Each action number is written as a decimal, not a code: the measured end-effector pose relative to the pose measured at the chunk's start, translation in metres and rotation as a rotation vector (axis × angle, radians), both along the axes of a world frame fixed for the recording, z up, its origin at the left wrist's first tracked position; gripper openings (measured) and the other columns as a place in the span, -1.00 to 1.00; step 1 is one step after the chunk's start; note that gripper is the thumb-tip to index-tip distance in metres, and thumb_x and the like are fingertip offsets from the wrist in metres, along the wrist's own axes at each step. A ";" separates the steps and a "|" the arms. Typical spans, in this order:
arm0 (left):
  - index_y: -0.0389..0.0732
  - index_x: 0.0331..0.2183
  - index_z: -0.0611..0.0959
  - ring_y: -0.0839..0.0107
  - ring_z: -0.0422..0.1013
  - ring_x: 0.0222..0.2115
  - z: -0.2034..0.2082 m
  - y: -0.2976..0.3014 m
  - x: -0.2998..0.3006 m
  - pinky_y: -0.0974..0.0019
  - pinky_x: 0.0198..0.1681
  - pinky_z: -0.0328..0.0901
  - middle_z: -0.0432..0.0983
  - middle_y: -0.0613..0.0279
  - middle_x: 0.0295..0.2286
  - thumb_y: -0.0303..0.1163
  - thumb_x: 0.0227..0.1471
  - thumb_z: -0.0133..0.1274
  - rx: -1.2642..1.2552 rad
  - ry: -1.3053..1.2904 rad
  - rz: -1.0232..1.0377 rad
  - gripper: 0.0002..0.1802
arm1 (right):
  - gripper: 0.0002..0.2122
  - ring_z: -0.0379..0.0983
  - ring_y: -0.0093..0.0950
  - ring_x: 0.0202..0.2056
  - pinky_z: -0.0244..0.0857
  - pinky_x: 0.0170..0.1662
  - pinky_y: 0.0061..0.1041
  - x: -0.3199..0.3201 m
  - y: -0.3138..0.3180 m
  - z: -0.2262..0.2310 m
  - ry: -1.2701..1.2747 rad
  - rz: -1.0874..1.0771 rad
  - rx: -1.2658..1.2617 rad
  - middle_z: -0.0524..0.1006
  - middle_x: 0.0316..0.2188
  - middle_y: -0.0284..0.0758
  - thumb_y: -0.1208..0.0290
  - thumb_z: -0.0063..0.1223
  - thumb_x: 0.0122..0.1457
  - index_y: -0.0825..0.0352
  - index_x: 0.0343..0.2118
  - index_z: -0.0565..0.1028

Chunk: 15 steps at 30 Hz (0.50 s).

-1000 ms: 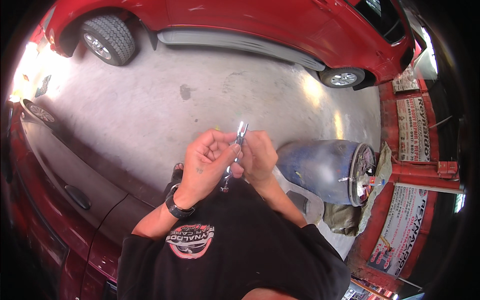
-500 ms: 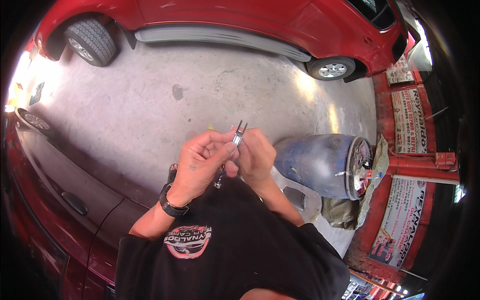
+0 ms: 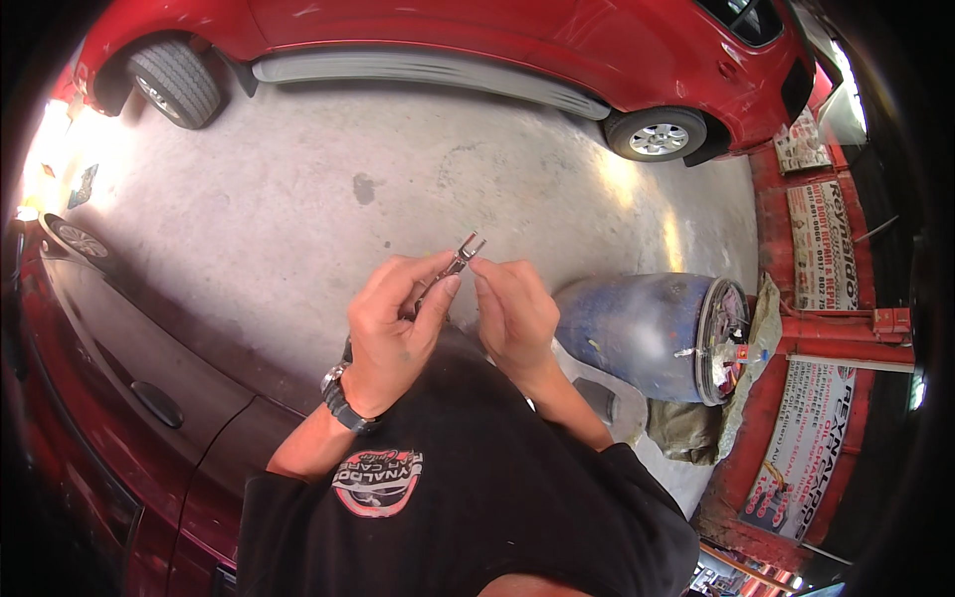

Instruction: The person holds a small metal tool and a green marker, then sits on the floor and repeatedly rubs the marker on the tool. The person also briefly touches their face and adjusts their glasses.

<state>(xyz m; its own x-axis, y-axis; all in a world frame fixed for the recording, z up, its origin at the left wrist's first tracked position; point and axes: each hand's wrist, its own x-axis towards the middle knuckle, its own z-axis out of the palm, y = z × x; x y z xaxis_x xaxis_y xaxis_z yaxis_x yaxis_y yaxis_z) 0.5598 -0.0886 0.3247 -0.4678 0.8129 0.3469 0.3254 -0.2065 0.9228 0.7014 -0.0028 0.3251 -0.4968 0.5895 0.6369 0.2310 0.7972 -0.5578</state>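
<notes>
A small metal piece with two parallel prongs (image 3: 461, 262) is pinched between the thumb and fingers of my left hand (image 3: 390, 310). Its prongs point up and to the right, and its lower end disappears into my grip. Close beside it on the right is my right hand (image 3: 521, 310), fingers curled and thumb against them, the tips next to the prongs. Whether anything sits in that pinch is too small to make out. Both hands are raised in front of my black shirt (image 3: 477, 478).
A blue drum (image 3: 637, 323) lies at the right, debris at its open end, near crumpled sheeting (image 3: 686, 428). Beyond the concrete floor (image 3: 298, 189) stands a red vehicle (image 3: 418, 25). A dark red car (image 3: 189, 338) is close on my left. Banners (image 3: 796, 448) hang along the right side.
The pronged piece has tilted further to the right. My right hand has drawn slightly away from my left and sits lower. The small metal part dangling under my left hand no longer shows.
</notes>
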 end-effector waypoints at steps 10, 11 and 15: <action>-0.32 -0.09 0.61 0.61 0.38 -0.63 -0.003 -0.004 0.005 0.51 -0.50 0.34 0.58 0.28 -0.40 -0.29 0.36 -0.06 -0.152 -1.087 -0.337 -0.70 | -0.77 0.49 -0.31 -0.55 0.36 -0.51 -0.41 0.007 -0.012 0.024 -0.164 -0.043 -0.157 0.50 -0.45 -0.24 0.62 0.15 0.15 0.40 -0.11 0.53; -0.32 -0.09 0.61 0.62 0.37 -0.64 -0.005 -0.005 0.005 0.50 -0.48 0.35 0.58 0.28 -0.40 -0.30 0.36 -0.07 -0.143 -1.104 -0.345 -0.70 | -0.78 0.49 -0.30 -0.55 0.37 -0.50 -0.40 0.007 -0.013 0.025 -0.149 -0.051 -0.166 0.50 -0.45 -0.24 0.62 0.15 0.15 0.39 -0.12 0.53; -0.30 -0.08 0.61 0.65 0.32 -0.63 -0.008 -0.006 0.009 0.47 -0.40 0.36 0.58 0.31 -0.39 -0.31 0.36 -0.06 -0.134 -1.128 -0.347 -0.71 | -0.88 0.41 -0.41 -0.62 0.25 -0.55 -0.45 0.009 -0.019 0.034 -0.125 -0.048 -0.190 0.46 -0.53 -0.25 0.63 0.13 0.18 0.39 -0.22 0.54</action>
<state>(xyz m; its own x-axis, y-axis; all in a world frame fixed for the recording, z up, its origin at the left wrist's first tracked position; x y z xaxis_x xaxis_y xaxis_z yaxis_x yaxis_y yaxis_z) 0.5685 -0.0943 0.3165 -0.2019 0.9549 -0.2175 -0.7396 -0.0031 0.6731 0.7103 -0.0217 0.3590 -0.5335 0.7176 0.4477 0.3424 0.6673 -0.6614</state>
